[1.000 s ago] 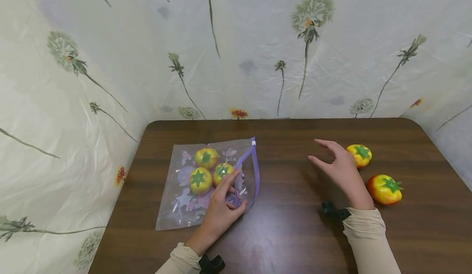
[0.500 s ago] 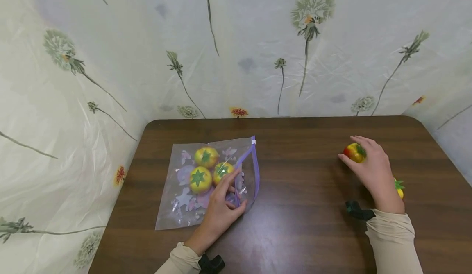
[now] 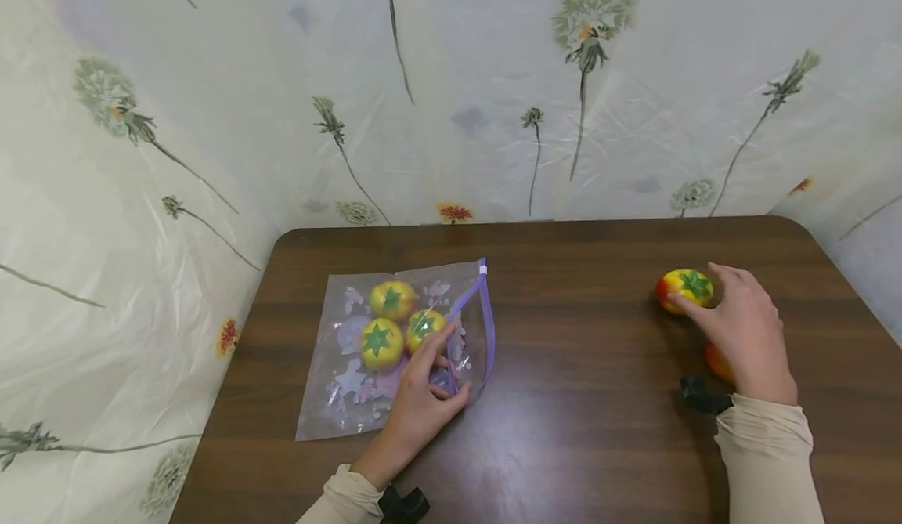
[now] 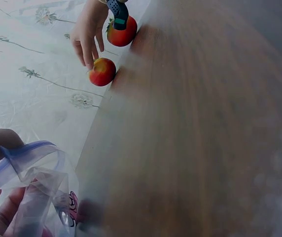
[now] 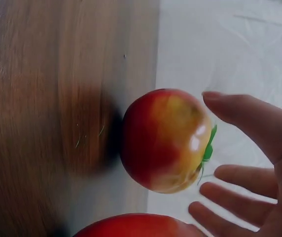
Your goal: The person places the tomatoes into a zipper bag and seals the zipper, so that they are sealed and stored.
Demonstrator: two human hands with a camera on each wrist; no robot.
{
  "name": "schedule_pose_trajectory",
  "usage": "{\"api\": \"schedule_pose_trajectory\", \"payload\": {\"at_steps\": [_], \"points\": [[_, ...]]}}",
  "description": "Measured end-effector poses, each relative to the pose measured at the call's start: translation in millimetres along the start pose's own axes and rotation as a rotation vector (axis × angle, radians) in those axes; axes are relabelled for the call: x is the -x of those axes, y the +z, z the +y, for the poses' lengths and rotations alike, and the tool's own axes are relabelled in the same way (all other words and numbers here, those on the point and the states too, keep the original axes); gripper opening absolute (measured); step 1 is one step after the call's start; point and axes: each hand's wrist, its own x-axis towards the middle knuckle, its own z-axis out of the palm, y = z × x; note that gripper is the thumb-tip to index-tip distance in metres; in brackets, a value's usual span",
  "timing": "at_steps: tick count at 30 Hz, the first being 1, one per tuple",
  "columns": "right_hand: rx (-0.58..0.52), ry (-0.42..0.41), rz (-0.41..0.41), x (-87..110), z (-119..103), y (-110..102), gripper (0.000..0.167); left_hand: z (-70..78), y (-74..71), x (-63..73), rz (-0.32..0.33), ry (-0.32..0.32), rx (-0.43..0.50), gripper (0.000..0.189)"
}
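On the table (image 3: pixel 564 430) at left, your left hand (image 3: pixel 423 399) grips the clear zip bag (image 3: pixel 320 399) by its mouth, three yellow tomatoes (image 3: pixel 382 344) inside! Over right, a red tomato (image 3: pixel 716 361) peeks past your right hand (image 3: pixel 750 336), fingers parted beside the farther glossy tomato (image 3: pixel 687 289): red running into yellow, green star on top.

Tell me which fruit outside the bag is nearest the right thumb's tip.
The far loose fruit: in the head view, the thumb tip of the right hand overlaps it, while the near loose fruit lies farther from that tip, partly hidden.
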Motion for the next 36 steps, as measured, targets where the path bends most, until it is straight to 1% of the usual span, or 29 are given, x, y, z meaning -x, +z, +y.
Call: {"api": "schedule_pose_trajectory", "payload": {"at_steps": [5,9,13,19,24,28,31,36], "points": [[0.026,0.058,-0.029,0.4,1,1,0.101,1.2,-0.7,0.1,0.000,-0.005,-0.004,0.089],[0.021,0.091,-0.039,-0.3,1,4,0.101,-0.9,-0.1,0.2,0.004,-0.007,-0.002,0.089],[0.001,0.096,-0.047,-0.6,-1,5,0.099,-1.3,0.0,0.4,0.005,-0.014,0.003,0.089],[-0.023,0.058,-0.059,-1.6,-6,9,0.093,1.2,-0.6,0.4,0.000,-0.029,-0.005,0.089],[-0.037,-0.007,-0.038,-3.7,-11,15,0.085,1.6,-0.3,0.6,-0.001,-0.030,-0.006,0.088],[-0.056,-0.040,-0.016,-5.4,-16,21,0.082,-0.8,0.6,0.5,0.006,-0.012,0.001,0.088],[-0.078,-0.056,-0.024,-5.8,-22,24,0.081,-2.5,0.9,0.5,0.015,0.005,0.006,0.088],[-0.134,-0.080,-0.065,-3.9,-31,29,0.084,-2.8,0.9,0.5,0.013,0.009,0.001,0.089]]}}
